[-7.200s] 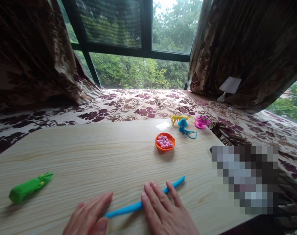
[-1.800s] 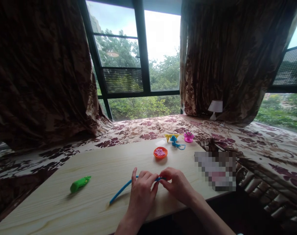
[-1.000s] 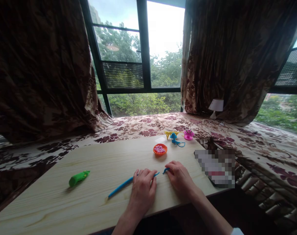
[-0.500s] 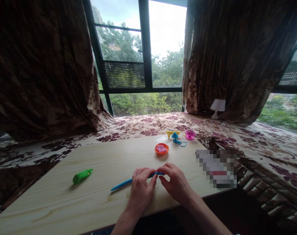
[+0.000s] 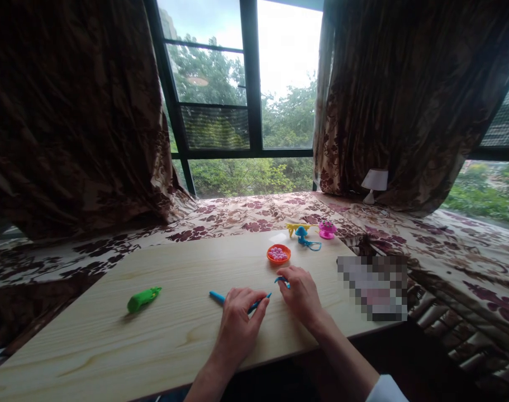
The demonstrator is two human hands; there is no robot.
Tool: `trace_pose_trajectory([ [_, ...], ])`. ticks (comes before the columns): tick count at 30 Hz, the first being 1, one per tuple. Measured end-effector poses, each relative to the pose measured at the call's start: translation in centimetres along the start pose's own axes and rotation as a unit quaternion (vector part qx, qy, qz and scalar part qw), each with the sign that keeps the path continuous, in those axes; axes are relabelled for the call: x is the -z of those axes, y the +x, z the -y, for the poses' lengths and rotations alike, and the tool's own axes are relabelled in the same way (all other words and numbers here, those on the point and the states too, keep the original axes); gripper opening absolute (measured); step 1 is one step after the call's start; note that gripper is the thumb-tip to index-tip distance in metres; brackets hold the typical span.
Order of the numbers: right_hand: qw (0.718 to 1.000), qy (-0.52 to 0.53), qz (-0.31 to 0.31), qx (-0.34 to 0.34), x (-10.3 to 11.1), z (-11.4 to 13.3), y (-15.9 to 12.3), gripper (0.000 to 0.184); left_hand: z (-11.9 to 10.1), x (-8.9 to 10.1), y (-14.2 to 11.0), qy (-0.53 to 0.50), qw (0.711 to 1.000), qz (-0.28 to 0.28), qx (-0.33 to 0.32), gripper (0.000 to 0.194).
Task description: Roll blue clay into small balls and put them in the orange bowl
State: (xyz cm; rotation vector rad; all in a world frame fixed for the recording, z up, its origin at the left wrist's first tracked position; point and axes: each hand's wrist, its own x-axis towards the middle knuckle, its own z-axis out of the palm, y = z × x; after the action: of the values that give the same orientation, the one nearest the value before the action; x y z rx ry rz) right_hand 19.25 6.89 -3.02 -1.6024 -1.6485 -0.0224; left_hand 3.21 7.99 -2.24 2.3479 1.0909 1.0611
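A thin blue clay rope (image 5: 217, 297) lies on the wooden table (image 5: 112, 346). My left hand (image 5: 238, 319) rests on its middle with fingers laid over it; both ends stick out from under the hand. My right hand (image 5: 301, 292) sits just right of it, its fingertips pinched on a small separate blue clay piece (image 5: 281, 280). An orange dish of pink balls (image 5: 278, 254) stands a short way beyond my right hand.
A green clay figure (image 5: 142, 298) lies at the left of the table. Small yellow, blue and pink clay toys (image 5: 307, 231) sit at the far right corner. A blurred flat item (image 5: 374, 287) lies at the right edge. Floral cloth, curtains and a window lie beyond.
The blue rope has been parted: a short piece is now in my right hand's fingertips, apart from the longer length under my left hand. The rope's left end has swung away from me.
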Motion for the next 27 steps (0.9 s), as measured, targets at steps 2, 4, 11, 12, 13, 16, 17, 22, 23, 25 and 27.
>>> trace_pose_trajectory([
  [2, 1.0, -0.002, 0.018, 0.02, -0.1, -0.1, 0.2, 0.023, 0.2, 0.0, -0.1, 0.005, 1.0, 0.012, -0.001, 0.023],
  [4, 0.998, -0.001, 0.038, 0.043, 0.0, 0.1, 0.0, 0.029, 0.3, 0.0, -0.1, 0.004, 1.0, 0.024, -0.002, 0.026],
  [11, 0.993, 0.028, 0.067, 0.089, 1.8, 1.9, -1.4, 0.032, 0.3, 0.0, 0.0, -0.089, 0.994, 0.0, 0.067, 0.022],
  [12, 0.993, 0.033, 0.069, 0.09, 2.0, 2.1, -1.5, 0.027, 0.3, 0.1, 0.0, -0.094, 0.993, -0.001, 0.074, 0.02],
  [13, 0.993, 0.036, 0.069, 0.09, 2.0, 2.3, -1.6, 0.022, 0.3, 0.2, 0.0, -0.097, 0.992, -0.001, 0.077, 0.019],
  [16, 0.994, 0.04, 0.059, 0.078, 1.7, 2.8, -1.9, 0.011, 0.2, 0.6, 0.1, -0.106, 0.991, 0.002, 0.086, 0.019],
  [17, 0.995, 0.04, 0.055, 0.072, 1.5, 2.9, -1.9, 0.01, 0.1, 0.7, 0.1, -0.107, 0.99, 0.002, 0.088, 0.019],
  [22, 0.999, 0.027, 0.016, 0.026, 0.4, 2.7, -1.4, 0.01, -0.4, 1.0, 0.1, -0.094, 0.992, -0.006, 0.083, 0.016],
  [23, 1.0, 0.021, 0.005, 0.015, 0.3, 2.4, -1.0, 0.011, -0.4, 1.0, 0.1, -0.09, 0.993, -0.008, 0.08, 0.015],
  [25, 1.0, 0.007, -0.018, -0.005, 0.2, 1.7, 0.1, 0.014, -0.3, 1.1, -0.1, -0.079, 0.994, -0.012, 0.075, 0.014],
  [27, 0.999, -0.007, -0.037, -0.021, 0.3, 0.8, 1.4, 0.017, 0.0, 1.2, -0.3, -0.067, 0.995, -0.019, 0.072, 0.013],
])
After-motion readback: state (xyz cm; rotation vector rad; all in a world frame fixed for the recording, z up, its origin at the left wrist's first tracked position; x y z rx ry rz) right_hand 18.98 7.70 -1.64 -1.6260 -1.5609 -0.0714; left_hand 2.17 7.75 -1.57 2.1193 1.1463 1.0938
